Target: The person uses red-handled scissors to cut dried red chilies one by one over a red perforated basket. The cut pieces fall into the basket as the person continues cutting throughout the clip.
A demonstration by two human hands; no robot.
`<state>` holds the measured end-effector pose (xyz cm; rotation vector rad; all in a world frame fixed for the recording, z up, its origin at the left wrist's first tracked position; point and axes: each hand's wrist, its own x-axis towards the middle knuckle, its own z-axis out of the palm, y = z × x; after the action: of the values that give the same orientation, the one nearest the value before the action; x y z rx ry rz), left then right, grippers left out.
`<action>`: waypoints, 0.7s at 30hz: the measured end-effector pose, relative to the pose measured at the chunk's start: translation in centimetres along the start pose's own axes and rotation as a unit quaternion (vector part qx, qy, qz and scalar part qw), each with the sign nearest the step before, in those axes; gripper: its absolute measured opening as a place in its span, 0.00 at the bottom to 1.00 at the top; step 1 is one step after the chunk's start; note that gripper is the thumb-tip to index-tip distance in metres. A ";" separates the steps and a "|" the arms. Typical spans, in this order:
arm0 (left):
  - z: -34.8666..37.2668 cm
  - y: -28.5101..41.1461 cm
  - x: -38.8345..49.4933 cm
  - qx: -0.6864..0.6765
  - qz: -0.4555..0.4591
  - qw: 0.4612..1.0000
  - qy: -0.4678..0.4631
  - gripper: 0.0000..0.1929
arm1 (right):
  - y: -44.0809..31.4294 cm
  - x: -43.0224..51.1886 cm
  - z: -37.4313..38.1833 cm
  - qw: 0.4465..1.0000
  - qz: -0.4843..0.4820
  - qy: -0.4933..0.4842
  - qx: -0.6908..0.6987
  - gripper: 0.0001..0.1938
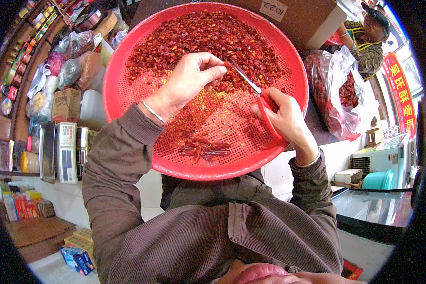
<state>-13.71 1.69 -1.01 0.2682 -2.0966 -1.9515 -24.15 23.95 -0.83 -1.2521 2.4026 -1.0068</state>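
A round red plastic sieve basket [202, 174] lies before me. Cut dried red chili pieces [198, 32] are heaped over its far half, and yellow seeds [213, 99] are scattered near the middle. My left hand [195, 76] is over the basket, thumb and fingers pinched on a small piece of dried chili [228, 66]. From the right, my right hand [285, 113] grips red-handled scissors [246, 78], whose blades reach to the chili at my left fingertips. Several whole dried chilies [206, 150] rest together at the near side of the basket.
At the right stands an open clear plastic bag [344, 117] of dried chilies, with another person [369, 46] beyond it. A cardboard box [301, 21] sits behind the basket. Scales [67, 152], filled bags [71, 71] and a shelf of jars [17, 71] are at the left.
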 end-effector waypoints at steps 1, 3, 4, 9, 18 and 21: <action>0.0 0.1 0.0 0.005 0.003 1.000 -0.004 0.06 | 0.0 0.0 -0.1 1.000 0.000 -0.011 -0.011 0.14; 0.0 0.2 0.0 0.016 0.010 1.000 -0.012 0.06 | 0.2 0.1 0.0 1.000 -0.003 -0.003 -0.004 0.20; -0.1 0.2 0.0 0.022 0.012 0.999 -0.020 0.06 | 0.2 0.1 0.1 1.000 -0.005 0.001 -0.001 0.23; -0.2 -0.1 0.0 0.024 0.015 0.999 -0.033 0.07 | 0.2 0.1 0.1 1.000 -0.018 0.003 -0.011 0.23; 0.0 0.0 0.0 0.001 0.010 1.000 -0.019 0.06 | 0.2 0.1 0.1 1.000 -0.014 0.000 -0.013 0.23; 0.2 0.2 -0.2 0.006 -0.003 1.000 -0.015 0.07 | 0.1 0.0 0.0 1.000 -0.014 -0.009 -0.014 0.18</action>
<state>-13.61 1.94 -0.88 0.2505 -2.1305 -1.9585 -24.27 23.98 -0.91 -1.3022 2.4003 -0.9688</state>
